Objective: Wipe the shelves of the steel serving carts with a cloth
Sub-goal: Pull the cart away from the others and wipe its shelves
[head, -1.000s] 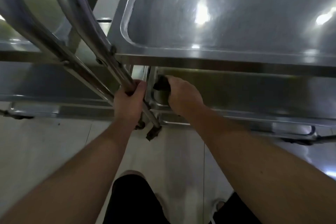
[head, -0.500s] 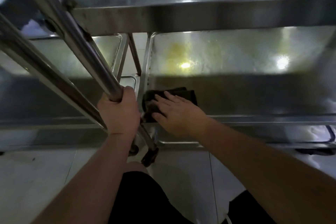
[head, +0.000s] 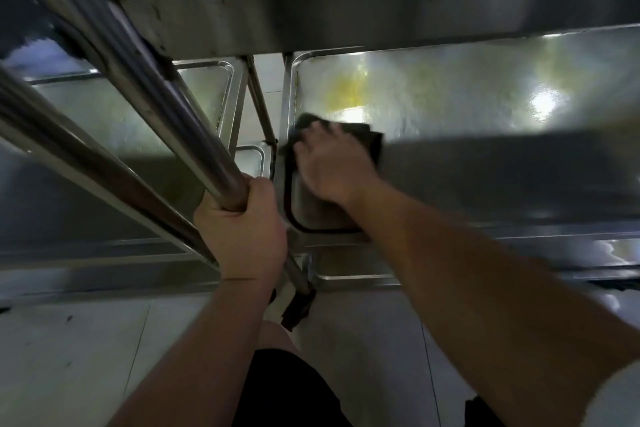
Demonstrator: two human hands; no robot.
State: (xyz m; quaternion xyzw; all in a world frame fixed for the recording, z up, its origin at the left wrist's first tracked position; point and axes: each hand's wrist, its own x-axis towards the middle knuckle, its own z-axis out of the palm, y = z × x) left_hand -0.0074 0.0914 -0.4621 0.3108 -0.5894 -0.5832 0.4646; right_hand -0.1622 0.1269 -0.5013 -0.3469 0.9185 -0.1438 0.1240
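A dark cloth (head: 372,142) lies flat on the middle shelf (head: 485,135) of the steel serving cart, near the shelf's left rim. My right hand (head: 329,163) presses down on the cloth with fingers spread, covering most of it. My left hand (head: 242,232) is wrapped around the cart's slanted steel handle tube (head: 166,114). The top shelf (head: 346,14) overhangs the middle one, and its upper surface is mostly out of view. A yellowish smear shows on the middle shelf beyond the cloth.
A second steel cart (head: 104,135) stands close on the left, with a narrow gap between the two. A lower shelf edge (head: 363,276) and a black caster (head: 298,308) sit below my hands. Pale floor tiles (head: 86,357) and my dark shorts (head: 287,392) fill the bottom.
My right hand has gone from gripping the bunched cloth at the shelf's near corner to pressing it flat, then slid it farther along the left rim. The camera has dropped lower.
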